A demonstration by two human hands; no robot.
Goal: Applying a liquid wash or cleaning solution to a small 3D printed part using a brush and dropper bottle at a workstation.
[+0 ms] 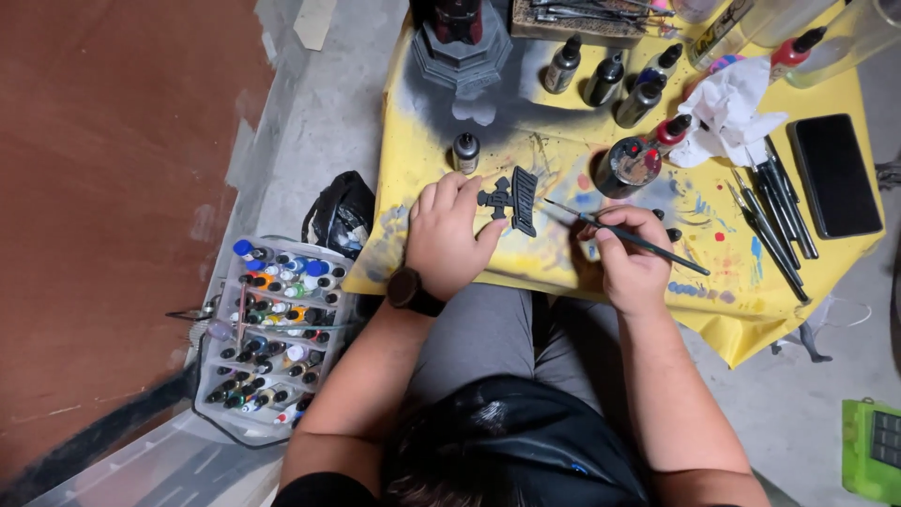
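Note:
My left hand (449, 235) pinches a small dark grey cross-shaped model piece (510, 199) and holds it just above the yellow paint-stained table cover (450, 174). A dark watch sits on that wrist. My right hand (631, 258) grips a thin paintbrush (627, 236), whose tip points left toward the piece and stops a little short of it. A round dark paint pot (627, 166) with splashes of colour stands just beyond the brush.
Several dropper bottles (610, 75), a crumpled white tissue (732, 108), a row of brushes (774, 211) and a black phone (835, 174) lie on the cover. A grey model base (462, 52) stands at the back. A clear box of paint bottles (277, 329) sits on the floor at left.

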